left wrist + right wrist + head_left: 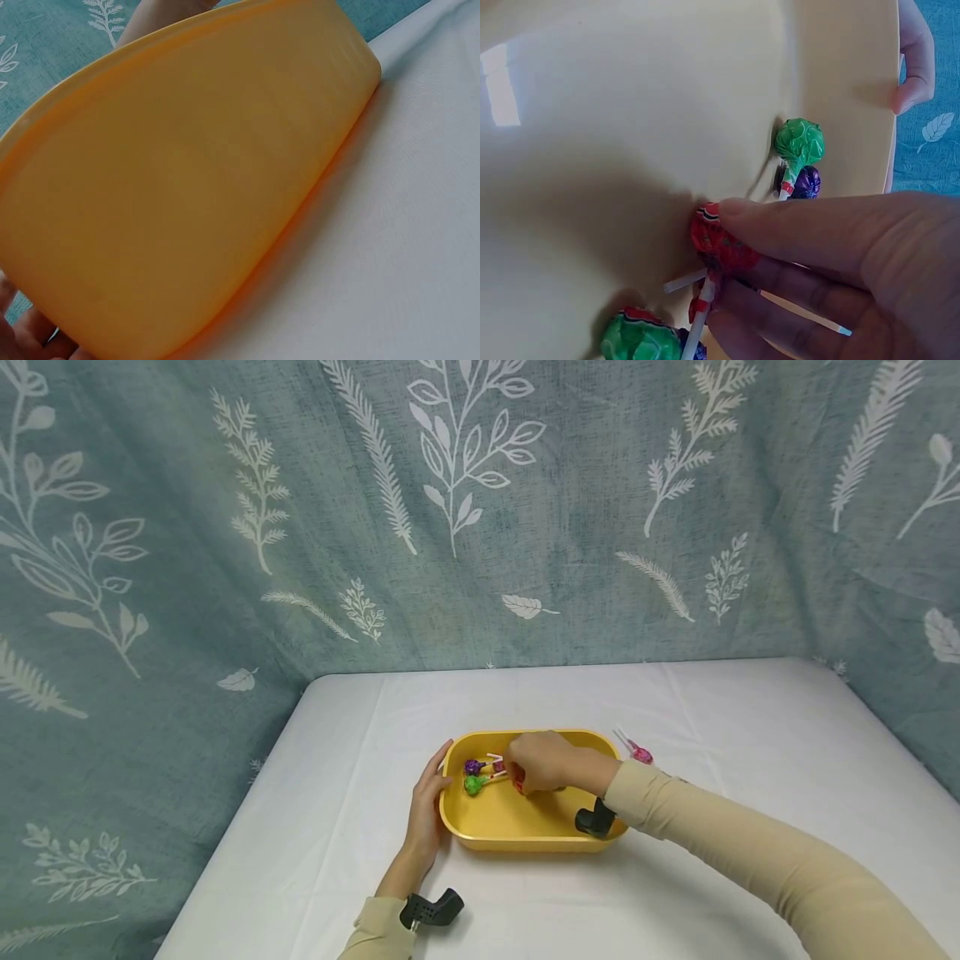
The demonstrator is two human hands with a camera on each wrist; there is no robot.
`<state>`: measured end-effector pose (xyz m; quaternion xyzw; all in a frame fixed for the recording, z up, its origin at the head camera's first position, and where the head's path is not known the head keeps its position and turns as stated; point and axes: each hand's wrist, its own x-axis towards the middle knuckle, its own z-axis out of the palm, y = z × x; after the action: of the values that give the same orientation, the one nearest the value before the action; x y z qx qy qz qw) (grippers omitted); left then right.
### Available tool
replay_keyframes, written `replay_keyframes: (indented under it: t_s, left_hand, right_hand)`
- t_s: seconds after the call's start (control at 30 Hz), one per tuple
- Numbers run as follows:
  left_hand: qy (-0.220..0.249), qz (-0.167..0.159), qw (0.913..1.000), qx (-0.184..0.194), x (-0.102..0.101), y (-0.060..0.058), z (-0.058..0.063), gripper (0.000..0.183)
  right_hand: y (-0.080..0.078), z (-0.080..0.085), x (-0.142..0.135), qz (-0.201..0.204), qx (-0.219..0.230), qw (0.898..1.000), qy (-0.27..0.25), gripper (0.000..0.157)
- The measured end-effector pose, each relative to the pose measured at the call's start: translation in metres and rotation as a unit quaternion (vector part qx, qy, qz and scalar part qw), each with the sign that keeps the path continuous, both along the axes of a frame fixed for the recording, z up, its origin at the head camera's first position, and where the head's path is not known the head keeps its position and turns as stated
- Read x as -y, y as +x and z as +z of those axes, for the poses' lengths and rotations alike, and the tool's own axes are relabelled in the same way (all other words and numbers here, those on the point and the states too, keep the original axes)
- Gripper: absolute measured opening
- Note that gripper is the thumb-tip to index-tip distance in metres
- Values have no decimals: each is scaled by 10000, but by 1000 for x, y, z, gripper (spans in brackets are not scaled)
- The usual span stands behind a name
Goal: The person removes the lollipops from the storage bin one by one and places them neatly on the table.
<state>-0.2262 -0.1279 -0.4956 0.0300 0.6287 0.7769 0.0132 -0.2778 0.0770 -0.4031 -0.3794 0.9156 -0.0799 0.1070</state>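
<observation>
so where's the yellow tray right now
In the head view, the yellow tray sits low near the middle, on the white table, with the left hand against its left end and the right hand inside it.

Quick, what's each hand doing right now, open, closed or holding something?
Left hand: holding the yellow container at its left end.
Right hand: closed, holding a red-wrapped lollipop.
</observation>
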Motion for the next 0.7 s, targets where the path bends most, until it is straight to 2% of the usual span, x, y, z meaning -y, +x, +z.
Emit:
replay_keyframes:
  t_s: [0.17, 0.33, 0.53, 0.7]
  left_hand:
    - [-15, 1, 10000, 2, -2, 0, 0, 57]
    - [-57, 16, 10000, 32, -1, 1, 0, 57]
    - [-75, -28, 10000, 24, 0, 1, 1, 57]
    - [-69, -28, 10000, 12, -1, 2, 2, 57]
  right_hand:
    - [0, 0, -2, 39, -47, 10000, 27, 10]
    - [0, 1, -2, 28, -54, 9998, -177, 8]
    - [0, 11, -6, -92, 385, 9981, -462, 16]
    - [-1, 20, -17, -282, 825, 9929, -810, 17]
